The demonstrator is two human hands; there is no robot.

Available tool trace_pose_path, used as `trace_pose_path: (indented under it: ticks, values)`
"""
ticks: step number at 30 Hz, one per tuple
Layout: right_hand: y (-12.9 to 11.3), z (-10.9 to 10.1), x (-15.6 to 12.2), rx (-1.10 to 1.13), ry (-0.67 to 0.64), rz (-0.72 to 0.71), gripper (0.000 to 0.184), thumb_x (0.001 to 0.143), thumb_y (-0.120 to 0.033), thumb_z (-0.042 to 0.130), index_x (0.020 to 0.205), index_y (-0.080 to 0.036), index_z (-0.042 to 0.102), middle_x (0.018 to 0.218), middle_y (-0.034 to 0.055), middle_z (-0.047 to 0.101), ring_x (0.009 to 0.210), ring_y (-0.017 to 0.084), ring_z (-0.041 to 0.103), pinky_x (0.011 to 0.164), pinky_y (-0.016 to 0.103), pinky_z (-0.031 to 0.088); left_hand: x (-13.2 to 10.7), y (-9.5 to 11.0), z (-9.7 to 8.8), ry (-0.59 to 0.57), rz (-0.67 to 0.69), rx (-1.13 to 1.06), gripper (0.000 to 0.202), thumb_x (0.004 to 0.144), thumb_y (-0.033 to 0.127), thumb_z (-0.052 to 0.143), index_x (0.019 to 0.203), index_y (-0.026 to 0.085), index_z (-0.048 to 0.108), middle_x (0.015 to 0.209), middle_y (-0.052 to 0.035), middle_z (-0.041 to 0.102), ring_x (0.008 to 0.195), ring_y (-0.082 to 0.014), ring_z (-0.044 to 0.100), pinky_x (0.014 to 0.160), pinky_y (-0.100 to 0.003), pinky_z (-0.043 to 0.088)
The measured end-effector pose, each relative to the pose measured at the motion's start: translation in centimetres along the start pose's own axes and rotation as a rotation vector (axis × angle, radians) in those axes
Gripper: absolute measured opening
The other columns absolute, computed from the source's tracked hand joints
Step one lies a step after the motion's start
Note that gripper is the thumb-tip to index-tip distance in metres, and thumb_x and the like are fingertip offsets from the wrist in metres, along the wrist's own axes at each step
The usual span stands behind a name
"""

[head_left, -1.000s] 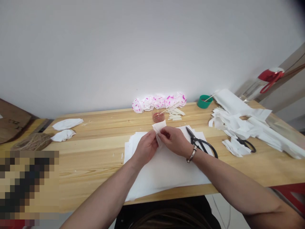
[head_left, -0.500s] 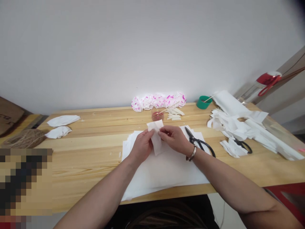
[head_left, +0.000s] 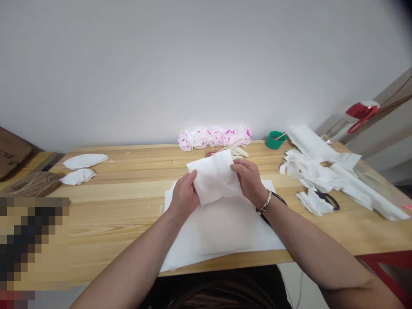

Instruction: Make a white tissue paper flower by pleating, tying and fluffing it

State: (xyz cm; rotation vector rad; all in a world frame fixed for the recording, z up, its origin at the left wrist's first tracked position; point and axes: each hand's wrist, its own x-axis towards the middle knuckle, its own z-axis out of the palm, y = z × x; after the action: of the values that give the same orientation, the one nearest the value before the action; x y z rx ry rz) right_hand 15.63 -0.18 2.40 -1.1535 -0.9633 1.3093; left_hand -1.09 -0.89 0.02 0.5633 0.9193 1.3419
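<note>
From afar I am watching the left hand (head_left: pixel 185 194) and right hand (head_left: pixel 251 182) pinching opposite sides of a white sheet (head_left: pixel 214 178), apparently so it is lying open between them; it is hanging over the paper stack (head_left: pixel 222 229), which is probably serving as a work surface.

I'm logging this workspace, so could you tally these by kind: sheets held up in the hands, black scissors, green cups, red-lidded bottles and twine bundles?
White sheet held between the left hand and right hand: 1
Black scissors, both partly hidden: 2
Green cup: 1
Red-lidded bottle: 1
Twine bundle: 1
Total: 6
</note>
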Motion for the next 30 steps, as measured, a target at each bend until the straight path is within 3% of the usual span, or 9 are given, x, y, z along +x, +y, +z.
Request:
trace_pose_path:
  ticks: [10,17,21,25,27,30]
  values:
    - [-0.5,-0.9,0.9,-0.012,0.111,0.039,0.010,0.059,-0.025,0.057,0.058,-0.018,0.050,0.046,-0.0077,0.038,0.042,0.007,0.033,0.040,0.021,0.025,0.1,0.3,0.2,0.091,0.073,0.009,0.022,0.062,0.030,0.076,0.071,0.011,0.069,0.080,-0.0092,0.072,0.081,-0.0226,0.067,0.076,-0.033,0.051]
    - [-0.2,-0.8,1.0,-0.149,0.032,-0.008,0.016,0.065,-0.032,0.059,0.062,-0.018,0.052,0.051,-0.0056,0.043,0.046,0.008,0.035,0.043,0.022,0.028,-0.1,0.6,0.1,0.028,0.044,0.053,0.022,0.067,0.032,0.073,0.072,0.012,0.068,0.074,-0.0072,0.071,0.077,-0.0220,0.066,0.072,-0.032,0.049]
    - [0.0,-0.6,0.5,-0.343,-0.049,-0.163,0.026,0.071,-0.042,0.060,0.068,-0.018,0.054,0.062,-0.0025,0.050,0.056,0.010,0.041,0.050,0.023,0.033,-0.4,0.5,0.1,-0.017,0.021,0.100,0.026,0.069,0.035,0.071,0.081,0.013,0.069,0.075,-0.0063,0.070,0.078,-0.0226,0.065,0.069,-0.030,0.047]
    - [0.1,-0.3,-0.1,-0.560,0.009,-0.316,0.024,0.074,-0.038,0.060,0.065,-0.018,0.050,0.058,-0.0040,0.041,0.055,0.009,0.035,0.051,0.023,0.030,-0.8,0.4,0.2,-0.051,0.008,0.161,0.032,0.073,0.039,0.067,0.095,0.016,0.068,0.076,-0.0050,0.070,0.077,-0.0222,0.065,0.067,-0.029,0.047]
    - [0.2,-0.1,-0.4,-0.562,0.011,-0.320,0.021,0.075,-0.034,0.059,0.066,-0.019,0.049,0.057,-0.0051,0.038,0.054,0.008,0.033,0.051,0.023,0.029,-1.0,0.4,0.2,-0.033,0.019,0.199,0.033,0.074,0.039,0.065,0.097,0.016,0.068,0.075,-0.0047,0.070,0.075,-0.0215,0.065,0.065,-0.029,0.047]
    - [0.3,0.4,-0.8,-0.442,-0.087,-0.241,0.018,0.073,-0.033,0.060,0.070,-0.018,0.051,0.060,-0.0040,0.045,0.055,0.008,0.038,0.052,0.023,0.033,-1.2,0.4,0.2,-0.015,0.023,0.259,0.032,0.075,0.040,0.064,0.097,0.016,0.068,0.074,-0.0041,0.070,0.073,-0.0208,0.064,0.064,-0.028,0.047]
